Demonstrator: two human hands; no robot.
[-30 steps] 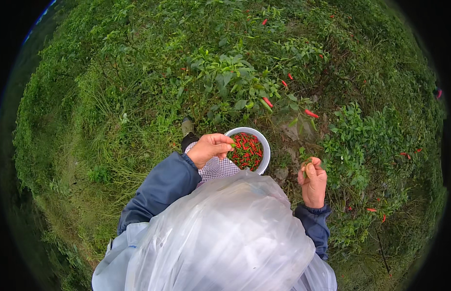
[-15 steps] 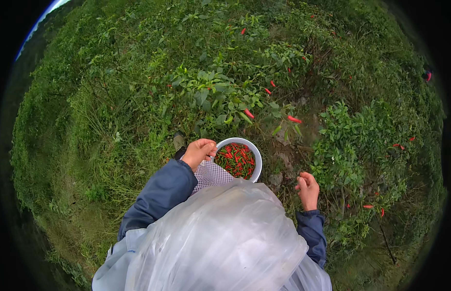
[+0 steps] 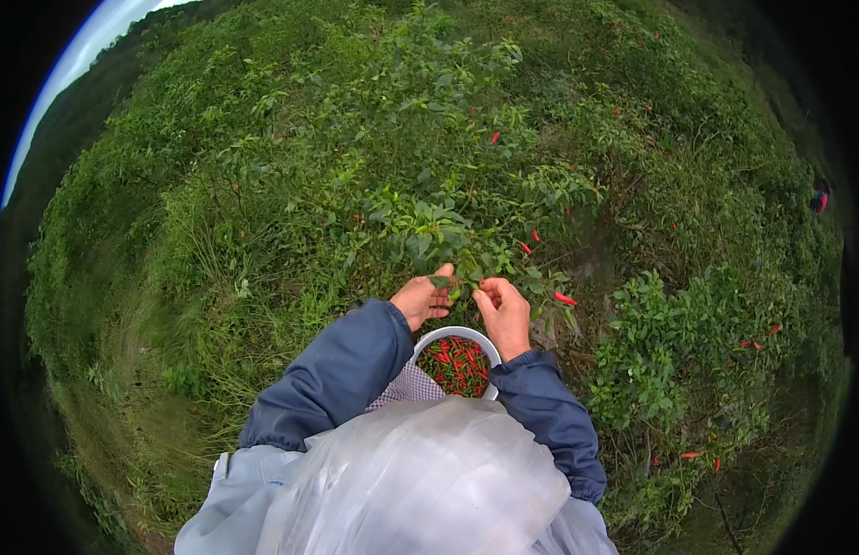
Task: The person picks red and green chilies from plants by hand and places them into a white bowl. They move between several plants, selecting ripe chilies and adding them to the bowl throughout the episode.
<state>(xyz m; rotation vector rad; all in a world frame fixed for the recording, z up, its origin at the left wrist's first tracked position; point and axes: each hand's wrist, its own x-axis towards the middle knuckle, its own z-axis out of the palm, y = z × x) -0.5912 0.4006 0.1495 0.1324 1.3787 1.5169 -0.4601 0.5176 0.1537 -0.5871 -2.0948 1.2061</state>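
My left hand reaches into the leaves of a chili plant, fingers apart and curved around foliage. Leaves cover part of it; I see nothing firmly gripped. Close on its right, the fingertips of my right hand are pinched together at the same plant. A small bit of red shows at the pinch, apparently a chili pepper, mostly hidden by the fingers. Just below both hands is a pale round bucket, holding many red and green chilies. Checked cloth lies against its left side.
Translucent plastic sheeting covers the lower middle. Another red chili hangs right of my right hand. A leafy bush stands farther right, with red chilies low down. Dense weeds fill the left. A person appears at the far right rim.
My right hand has come in from the right to the plant above the bucket. The left hand has left the bucket's rim and moved up into the leaves. The view has tilted upward.
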